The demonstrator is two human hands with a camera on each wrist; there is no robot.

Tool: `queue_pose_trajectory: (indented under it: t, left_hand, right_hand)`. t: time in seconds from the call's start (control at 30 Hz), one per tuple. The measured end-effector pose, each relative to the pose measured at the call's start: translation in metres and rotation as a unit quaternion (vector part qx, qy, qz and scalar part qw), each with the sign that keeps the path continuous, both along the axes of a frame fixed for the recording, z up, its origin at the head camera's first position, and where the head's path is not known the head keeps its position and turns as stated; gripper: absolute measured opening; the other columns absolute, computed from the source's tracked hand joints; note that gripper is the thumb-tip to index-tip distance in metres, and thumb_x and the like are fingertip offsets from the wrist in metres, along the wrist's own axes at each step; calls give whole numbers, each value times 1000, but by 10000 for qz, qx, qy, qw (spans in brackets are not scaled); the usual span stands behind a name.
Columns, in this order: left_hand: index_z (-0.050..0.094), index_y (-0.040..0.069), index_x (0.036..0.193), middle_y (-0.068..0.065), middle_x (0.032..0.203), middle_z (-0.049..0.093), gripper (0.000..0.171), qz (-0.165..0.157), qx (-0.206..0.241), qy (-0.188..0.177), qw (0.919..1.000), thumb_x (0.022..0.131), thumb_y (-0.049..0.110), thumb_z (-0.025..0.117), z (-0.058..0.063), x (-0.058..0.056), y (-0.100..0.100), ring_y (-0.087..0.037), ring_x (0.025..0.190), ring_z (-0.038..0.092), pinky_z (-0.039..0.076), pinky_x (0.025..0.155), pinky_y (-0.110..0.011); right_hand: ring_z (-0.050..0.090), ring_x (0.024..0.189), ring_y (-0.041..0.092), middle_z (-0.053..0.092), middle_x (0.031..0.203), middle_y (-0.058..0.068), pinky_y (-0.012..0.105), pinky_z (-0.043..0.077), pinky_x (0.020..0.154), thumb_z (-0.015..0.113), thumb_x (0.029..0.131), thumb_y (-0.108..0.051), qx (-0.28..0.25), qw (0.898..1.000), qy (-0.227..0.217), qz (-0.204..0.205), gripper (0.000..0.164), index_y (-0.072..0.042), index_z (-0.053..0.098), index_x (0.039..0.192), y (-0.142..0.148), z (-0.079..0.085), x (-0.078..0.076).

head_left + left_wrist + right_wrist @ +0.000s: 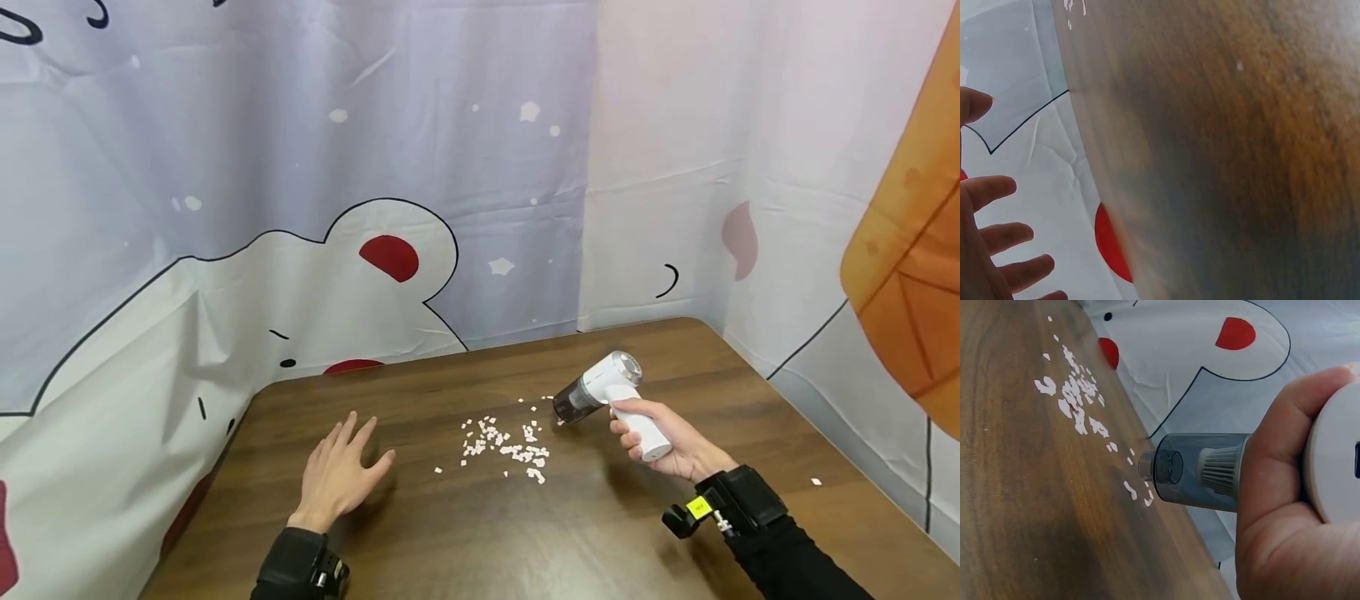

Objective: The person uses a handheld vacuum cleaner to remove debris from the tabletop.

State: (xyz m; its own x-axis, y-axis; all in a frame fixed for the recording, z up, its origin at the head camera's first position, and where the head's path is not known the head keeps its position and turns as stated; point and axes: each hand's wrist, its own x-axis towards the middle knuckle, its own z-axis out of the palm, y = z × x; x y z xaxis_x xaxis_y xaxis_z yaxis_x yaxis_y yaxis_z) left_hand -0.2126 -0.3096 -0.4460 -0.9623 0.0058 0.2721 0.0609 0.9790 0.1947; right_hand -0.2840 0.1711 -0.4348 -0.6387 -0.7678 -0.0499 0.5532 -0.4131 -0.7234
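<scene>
My right hand [663, 437] grips the handle of a white handheld vacuum cleaner [615, 379]. Its clear dust cup [1200, 469], with a pleated filter inside, points left and down, the nozzle low over the table at the right edge of the scattered paper bits. Small white paper scraps [517, 452] lie spread in a loose patch on the wood, and a few sit right by the nozzle in the right wrist view. To the left of the scraps, my left hand [337, 475] hovers palm down with fingers spread, holding nothing. In the left wrist view its fingers [1007, 237] are extended.
The brown wooden table [420, 542] has a rounded far corner at the right. One stray scrap [816, 482] lies near its right edge. A printed cloth curtain [450, 150] hangs behind the table and along its sides.
</scene>
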Motion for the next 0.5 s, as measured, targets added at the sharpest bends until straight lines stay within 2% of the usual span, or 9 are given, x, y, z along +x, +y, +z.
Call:
queue_pose_trajectory:
  t: [0.33, 0.5]
  left_hand:
    - [48, 13, 142, -22, 149, 33, 71, 21, -3, -11, 10000, 89, 60, 53, 0, 1, -3, -44, 133, 32, 25, 103, -62]
    - [49, 13, 141, -22, 148, 34, 70, -2, 18, 36, 10000, 89, 58, 54, 0, 1, -2, -44, 132, 32, 26, 103, -62]
  right_hand:
    - [54, 61, 4, 53, 81, 0, 14, 44, 54, 30, 105, -19, 189, 9997, -126, -63, 16, -5, 24, 110, 0, -2, -1]
    - [54, 61, 4, 53, 81, 0, 14, 44, 53, 31, 105, -19, 265, 9995, -37, -186, 16, -5, 26, 109, 0, -3, -3]
